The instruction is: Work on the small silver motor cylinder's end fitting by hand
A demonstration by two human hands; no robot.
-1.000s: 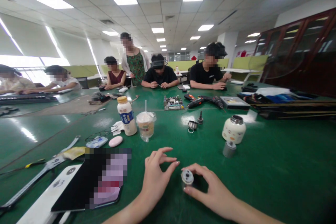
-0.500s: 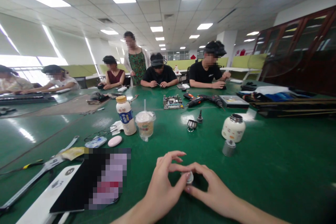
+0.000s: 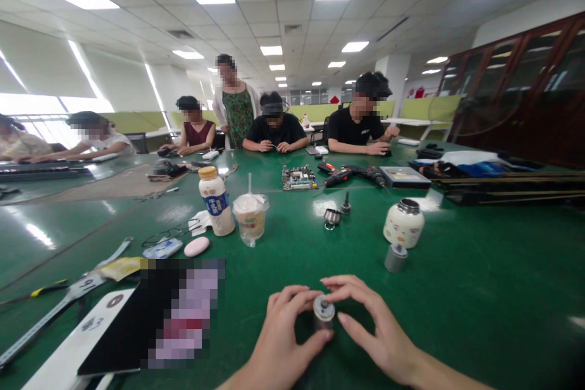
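Note:
A small cylindrical motor (image 3: 324, 309) stands upright on the green table in front of me, its round metal top with a short central stub facing up. My left hand (image 3: 286, 332) curls round its left side, thumb low in front and fingers near its top edge. To the right of it, my right hand (image 3: 377, 323) has its thumb and fingers spread apart. Its forefinger reaches over by the motor's top; whether it touches cannot be told. Farther off to the right, a similar grey motor (image 3: 395, 259) stands before a cream jar with painted faces (image 3: 404, 226).
A ringed metal part (image 3: 332, 217) and a dark pointed part (image 3: 346, 203) lie ahead, with a circuit board (image 3: 299, 178) and power drill (image 3: 338, 178) beyond. Left are a bottle (image 3: 216, 204), lidded drink cup (image 3: 250, 219), pink oval case (image 3: 197, 247) and black tablet (image 3: 121, 323). People sit opposite.
My hands have drawn apart at the fingertips, with the right hand shifting right and opening. The motor, mostly covered before, now shows its top and side.

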